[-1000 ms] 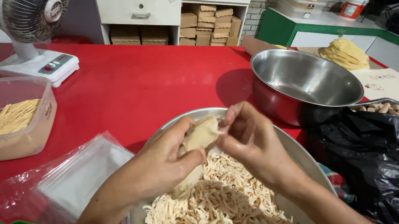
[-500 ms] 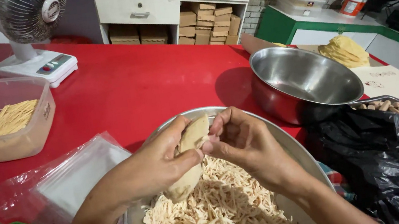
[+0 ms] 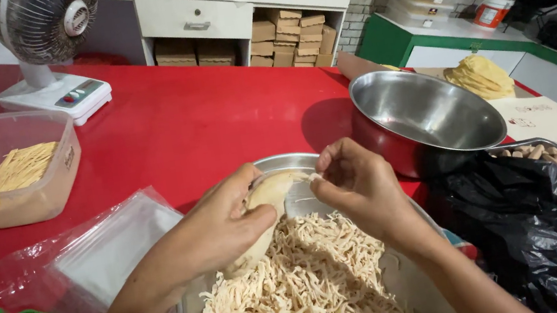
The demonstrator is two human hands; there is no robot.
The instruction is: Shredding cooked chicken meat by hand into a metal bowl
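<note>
Shredding in hand: our left hand point(image 3: 219, 226) grips a pale, oblong piece of cooked meat point(image 3: 264, 202), fingers wrapped round it, above the round metal tray point(image 3: 272, 165). Our right hand point(image 3: 362, 184) pinches a thin strip at the piece's upper end, thumb and fingertips pressed together. A heap of pale shreds point(image 3: 307, 283) lies in the tray below. Next move, we judge, calls for a steady pull along the grain.

Surface: red table point(image 3: 172, 120). Empty steel bowl point(image 3: 424, 110) to the right, black plastic bag point(image 3: 526, 216) beside it, clear plastic bags point(image 3: 103, 250) left, lidless plastic box point(image 3: 8, 169) with yellow strips, desk fan point(image 3: 47, 36) behind. White brick wall beyond.
</note>
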